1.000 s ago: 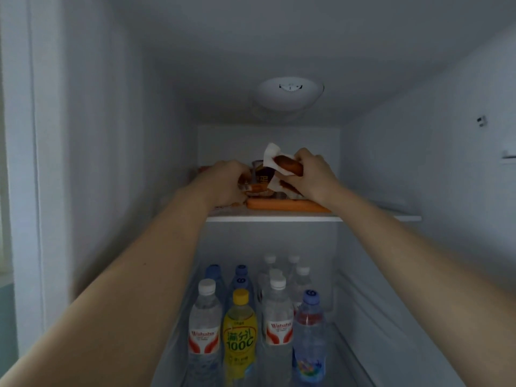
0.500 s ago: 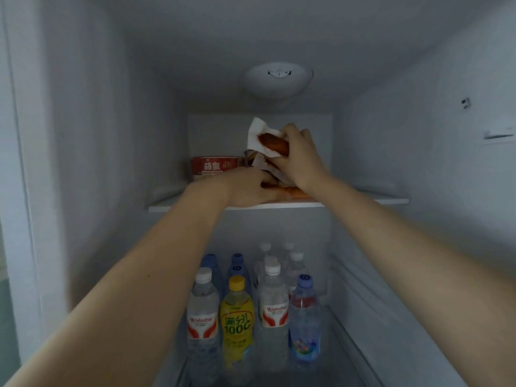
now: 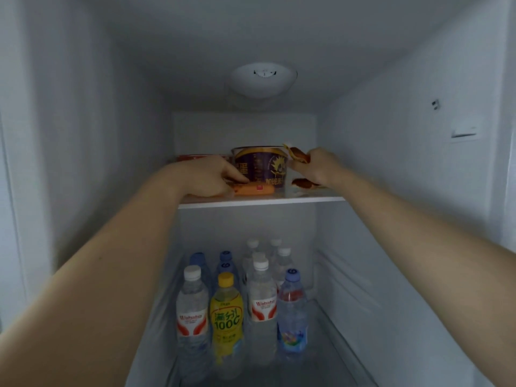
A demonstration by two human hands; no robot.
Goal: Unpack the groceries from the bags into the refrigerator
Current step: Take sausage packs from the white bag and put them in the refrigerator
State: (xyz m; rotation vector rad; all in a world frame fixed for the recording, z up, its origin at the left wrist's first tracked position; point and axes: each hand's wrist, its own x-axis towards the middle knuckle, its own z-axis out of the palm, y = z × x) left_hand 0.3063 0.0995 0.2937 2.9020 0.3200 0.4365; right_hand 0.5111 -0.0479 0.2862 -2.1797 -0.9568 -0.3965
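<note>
Both arms reach into the open refrigerator, onto its upper shelf (image 3: pixel 307 201). My right hand (image 3: pixel 318 169) is closed on a packet of brown sausages (image 3: pixel 298 157) in a clear and white wrapper, held to the right of a purple tub (image 3: pixel 261 169); part of the packet (image 3: pixel 303 183) hangs down near the shelf. My left hand (image 3: pixel 209 177) lies on the shelf left of the tub, its fingers on an orange sausage stick (image 3: pixel 255 189) that lies along the shelf's front. A red box (image 3: pixel 192 157) stands behind my left hand, mostly hidden.
Below the shelf stand several bottles: clear water bottles (image 3: pixel 192 317) with red labels, a yellow drink bottle (image 3: pixel 226 319), and blue-capped bottles (image 3: pixel 291 311). A round lamp (image 3: pixel 262 79) is set in the ceiling. White walls close in on both sides.
My right hand carried the sausage packet from in front of the tub down to its right side, uncovering the tub. My left hand stayed on the shelf by the orange stick.
</note>
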